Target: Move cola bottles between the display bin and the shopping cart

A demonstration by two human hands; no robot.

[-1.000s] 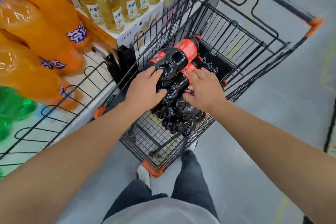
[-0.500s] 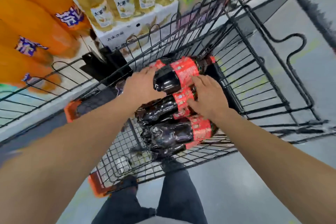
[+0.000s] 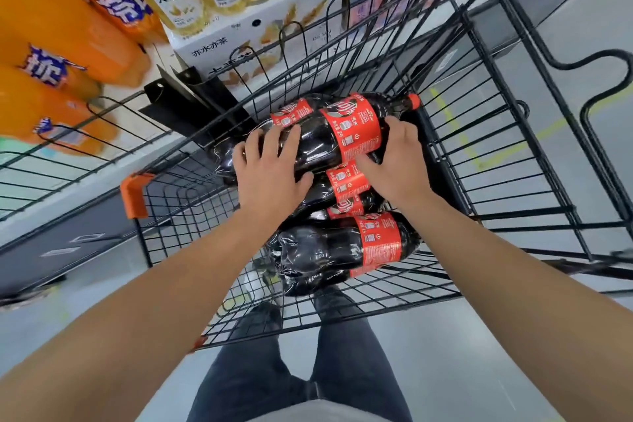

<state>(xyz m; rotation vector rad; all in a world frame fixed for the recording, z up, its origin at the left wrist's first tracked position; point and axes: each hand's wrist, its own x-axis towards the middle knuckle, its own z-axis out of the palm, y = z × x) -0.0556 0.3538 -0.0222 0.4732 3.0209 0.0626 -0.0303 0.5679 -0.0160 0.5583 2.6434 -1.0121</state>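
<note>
We find the top cola bottle (image 3: 329,137) lying on its side across the pile of cola bottles inside the shopping cart (image 3: 513,161), its long axis running left to right, red cap (image 3: 413,100) pointing right and away. Our left hand (image 3: 270,175) rests over the dark base end, fingers spread and curving over the body, thumb at the near side. Our right hand (image 3: 397,161) grips the label end near the shoulder, fingers curled over it. Both hands are on the bottle, one per end, so neither is nearer. We judge a level two-handed lift toward the display bin (image 3: 68,161) at left comes next.
</note>
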